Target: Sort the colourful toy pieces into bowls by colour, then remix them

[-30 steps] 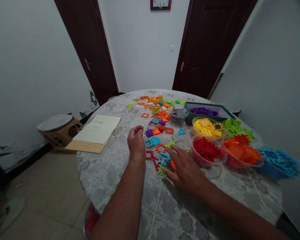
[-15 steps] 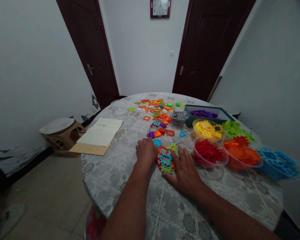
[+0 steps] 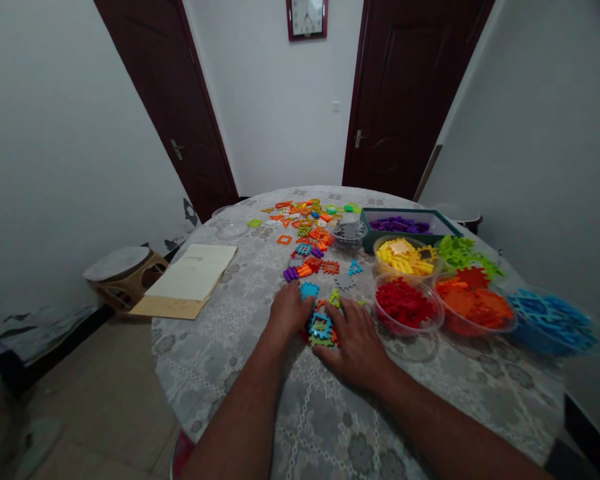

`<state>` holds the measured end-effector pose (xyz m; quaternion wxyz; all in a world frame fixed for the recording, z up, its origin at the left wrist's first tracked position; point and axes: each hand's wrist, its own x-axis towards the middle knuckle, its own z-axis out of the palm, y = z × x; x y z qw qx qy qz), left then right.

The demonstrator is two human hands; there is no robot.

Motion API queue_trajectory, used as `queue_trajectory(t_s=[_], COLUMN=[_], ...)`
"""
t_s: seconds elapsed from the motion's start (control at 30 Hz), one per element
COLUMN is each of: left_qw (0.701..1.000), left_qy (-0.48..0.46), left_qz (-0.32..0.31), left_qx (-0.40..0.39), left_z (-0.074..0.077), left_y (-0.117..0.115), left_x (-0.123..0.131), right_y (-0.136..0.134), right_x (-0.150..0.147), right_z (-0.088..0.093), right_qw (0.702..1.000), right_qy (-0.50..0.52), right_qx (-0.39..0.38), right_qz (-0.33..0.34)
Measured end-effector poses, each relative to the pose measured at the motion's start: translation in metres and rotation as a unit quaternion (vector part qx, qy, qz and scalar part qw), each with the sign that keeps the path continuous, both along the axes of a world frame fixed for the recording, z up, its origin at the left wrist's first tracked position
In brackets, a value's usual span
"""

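My left hand [image 3: 289, 312] and my right hand [image 3: 354, 340] lie on a round table [image 3: 220, 353] and press from both sides on a small cluster of interlocking plastic pieces [image 3: 321, 328], blue, green, red and orange. The left hand's fingers curl onto the cluster's left side, just below a loose blue piece [image 3: 309, 289]. The right hand lies flat with its fingers against the cluster's right side. Whether either hand grips a piece I cannot tell.
More loose coloured pieces [image 3: 307, 223] scatter toward the table's far side. At the right stand bowls of red [image 3: 405, 303], orange [image 3: 475, 303], yellow [image 3: 405, 257] and blue pieces [image 3: 550, 320] and a green box with purple ones [image 3: 405, 223]. A paper pad [image 3: 190, 277] overhangs the left edge above a stool [image 3: 120, 267].
My left hand came down from the loose pieces and right, onto the cluster. My right hand slid in toward it, so the pieces are pushed together between both hands.
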<state>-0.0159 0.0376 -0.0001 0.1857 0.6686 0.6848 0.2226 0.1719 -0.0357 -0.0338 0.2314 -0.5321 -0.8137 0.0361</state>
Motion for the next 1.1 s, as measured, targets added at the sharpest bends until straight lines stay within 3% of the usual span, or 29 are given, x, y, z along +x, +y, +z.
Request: queue_trajectory(t_s=[0.2, 0.43, 0.67, 0.87, 1.1], left_qw=[0.999, 0.991, 0.984, 0.986, 0.982], left_qy=[-0.031, -0.129, -0.177, -0.155, -0.188], left_qz=[-0.016, -0.017, 0.000, -0.053, -0.018], left_qx=[0.031, -0.015, -0.018, -0.003, -0.028], left_z=[-0.004, 0.004, 0.003, 0.006, 0.001], left_y=[0.001, -0.008, -0.002, -0.005, -0.005], left_x=[0.000, 0.008, 0.006, 0.009, 0.008], right_y=[0.003, 0.013, 0.016, 0.017, 0.016], right_x=[0.001, 0.002, 0.003, 0.006, 0.005], right_z=[0.000, 0.003, 0.005, 0.001, -0.001], right_qw=[0.997, 0.986, 0.979, 0.975, 0.974], right_qy=[0.056, 0.109, 0.150, 0.159, 0.182], right_qx=[-0.013, -0.049, -0.048, -0.048, -0.048], right_qz=[0.047, 0.118, 0.130, 0.146, 0.128])
